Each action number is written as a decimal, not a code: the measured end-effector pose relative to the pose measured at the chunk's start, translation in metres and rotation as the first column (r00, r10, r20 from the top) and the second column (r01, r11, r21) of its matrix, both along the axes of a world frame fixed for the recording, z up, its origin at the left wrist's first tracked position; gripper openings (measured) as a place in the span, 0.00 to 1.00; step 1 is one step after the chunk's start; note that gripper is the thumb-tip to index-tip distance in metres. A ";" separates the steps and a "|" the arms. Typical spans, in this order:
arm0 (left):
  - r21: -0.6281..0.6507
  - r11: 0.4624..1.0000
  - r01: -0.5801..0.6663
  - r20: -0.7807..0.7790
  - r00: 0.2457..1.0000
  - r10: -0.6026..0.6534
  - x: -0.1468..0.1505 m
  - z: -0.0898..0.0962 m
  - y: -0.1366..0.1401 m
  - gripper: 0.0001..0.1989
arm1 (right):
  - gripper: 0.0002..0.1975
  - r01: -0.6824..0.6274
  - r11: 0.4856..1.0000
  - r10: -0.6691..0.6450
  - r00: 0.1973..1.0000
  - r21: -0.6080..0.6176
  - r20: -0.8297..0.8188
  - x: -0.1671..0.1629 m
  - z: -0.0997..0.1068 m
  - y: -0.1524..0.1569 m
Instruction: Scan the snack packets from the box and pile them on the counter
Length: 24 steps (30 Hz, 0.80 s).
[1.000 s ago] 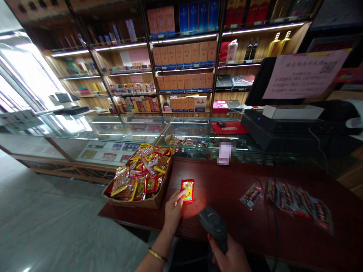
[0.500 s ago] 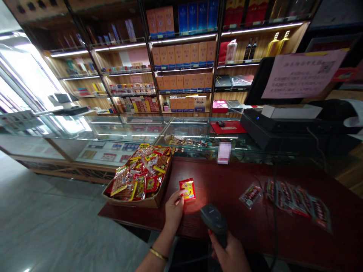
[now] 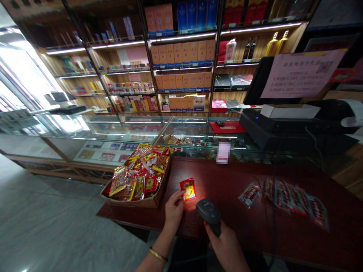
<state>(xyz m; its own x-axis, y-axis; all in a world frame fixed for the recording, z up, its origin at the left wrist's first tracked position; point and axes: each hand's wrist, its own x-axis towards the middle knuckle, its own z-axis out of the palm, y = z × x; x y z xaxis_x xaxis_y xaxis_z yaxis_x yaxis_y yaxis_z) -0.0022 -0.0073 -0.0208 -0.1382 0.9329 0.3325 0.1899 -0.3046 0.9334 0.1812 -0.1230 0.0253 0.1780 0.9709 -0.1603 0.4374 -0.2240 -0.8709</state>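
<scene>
My left hand pinches the lower left corner of a small red and yellow snack packet at the table's surface. Light from the scanner falls on the packet and the wood beside it. In my right hand is a dark handheld barcode scanner, its head tilted toward the packet, with a gap between them. To the left of my left hand stands an open cardboard box heaped with similar snack packets.
On the dark red table, several clear-and-red packets lie in an overlapping row, with a single packet apart. A cable hangs across the right side. Behind are a glass counter, a monitor and a mouse.
The scanner in my right hand has moved slightly left and up, closer to the packet. My left hand keeps its pinch on the packet, nearly unmoved.
</scene>
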 end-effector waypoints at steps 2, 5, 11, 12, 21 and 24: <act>0.004 1.000 0.010 -0.015 1.000 -0.010 0.000 0.000 0.000 0.14 | 0.20 -0.002 1.000 0.002 1.000 0.020 0.010 -0.001 0.001 0.003; 0.005 1.000 0.012 -0.020 1.000 -0.012 0.000 0.001 -0.001 0.13 | 0.20 -0.006 0.999 0.005 1.000 0.047 0.022 -0.001 0.001 0.005; 0.029 0.999 0.017 -0.036 0.999 -0.016 0.002 0.002 0.000 0.13 | 0.22 -0.004 0.997 -0.001 0.998 0.077 0.060 0.002 -0.002 0.005; 0.032 0.999 0.017 -0.040 0.999 -0.016 0.002 0.001 0.000 0.13 | 0.22 0.000 0.997 -0.005 0.998 0.083 0.059 0.003 -0.002 0.005; -0.056 0.998 0.027 -0.053 0.998 -0.030 0.001 0.008 0.001 0.16 | 0.23 0.067 0.988 -0.055 0.994 0.139 -0.091 0.003 -0.007 -0.005; -0.185 0.972 0.145 -0.023 0.988 -0.152 0.014 0.007 0.003 0.20 | 0.33 0.162 0.976 -0.132 0.971 0.147 -0.198 0.009 -0.023 -0.019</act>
